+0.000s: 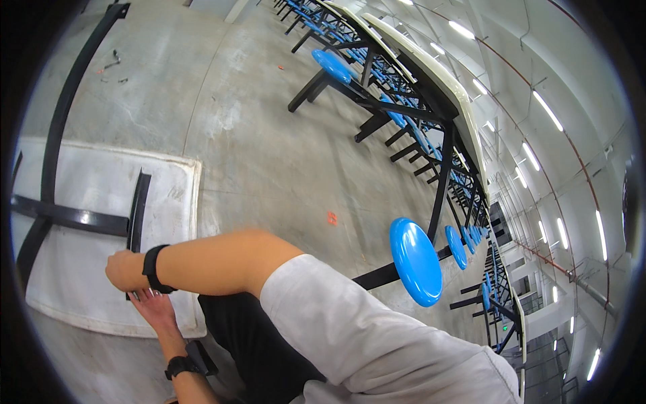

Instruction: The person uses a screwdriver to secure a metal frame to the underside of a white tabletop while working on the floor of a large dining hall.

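My right hand [124,270], a black band on its wrist, is curled closed over the lower part of a short black metal crossbar [139,202]. Whatever sits inside its fingers is hidden. Just below it my left hand [156,309], with a black watch-like band, has its fingers bent up against the crossbar's lower end; the thing they pinch, if any, is too small to name. The crossbar joins a black metal beam [81,217], and a long curved-looking black leg bar [60,121] crosses that beam. The frame parts rest over a whitish panel [176,202] on the floor.
A small dark tool [116,58] and loose bits lie on the concrete floor [229,128]. Rows of tables with blue round seats [416,261] on black frames stand to the right. A dark object [202,357] sits beside my left wrist.
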Demonstrator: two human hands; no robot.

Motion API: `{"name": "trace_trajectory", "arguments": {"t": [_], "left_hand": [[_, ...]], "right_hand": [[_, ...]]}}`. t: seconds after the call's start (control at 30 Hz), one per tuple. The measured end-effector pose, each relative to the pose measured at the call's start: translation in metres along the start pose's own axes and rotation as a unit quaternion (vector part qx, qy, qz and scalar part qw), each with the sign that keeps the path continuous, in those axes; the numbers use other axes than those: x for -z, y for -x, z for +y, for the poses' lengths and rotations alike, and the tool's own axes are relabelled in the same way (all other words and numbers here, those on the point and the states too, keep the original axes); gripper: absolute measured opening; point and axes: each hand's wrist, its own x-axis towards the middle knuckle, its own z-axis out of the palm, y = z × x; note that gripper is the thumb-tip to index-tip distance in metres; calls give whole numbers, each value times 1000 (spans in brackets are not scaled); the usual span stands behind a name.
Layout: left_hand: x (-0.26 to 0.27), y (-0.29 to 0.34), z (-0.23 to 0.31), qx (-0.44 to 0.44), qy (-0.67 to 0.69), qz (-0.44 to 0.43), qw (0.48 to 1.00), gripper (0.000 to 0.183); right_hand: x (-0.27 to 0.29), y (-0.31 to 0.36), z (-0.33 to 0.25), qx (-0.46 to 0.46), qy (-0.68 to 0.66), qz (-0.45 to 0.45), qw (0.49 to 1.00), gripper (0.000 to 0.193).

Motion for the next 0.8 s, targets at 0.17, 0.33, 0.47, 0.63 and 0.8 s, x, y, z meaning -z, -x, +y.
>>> {"name": "trace_trajectory", "arguments": {"t": [0.17, 0.33, 0.47, 0.63, 0.8], "left_hand": [[44, -24, 17, -22, -69, -92, 993, 36], [47, -28, 16, -49, -16, -42, 998, 37], [70, -57, 24, -32, -18, -81, 996, 37], [69, -51, 17, -9, -32, -87, 996, 38], [81, -64, 27, -11, -69, -167, 983, 43]], "right_hand": [[28, 15, -25, 110, 79, -45, 990, 16], [34, 20, -27, 28, -11, -134, 990, 25], [26, 12, -22, -42, -38, -149, 987, 29], [18, 6, -21, -41, -20, -167, 985, 31], [0, -4, -30, -1, 54, -160, 986, 33]]}}
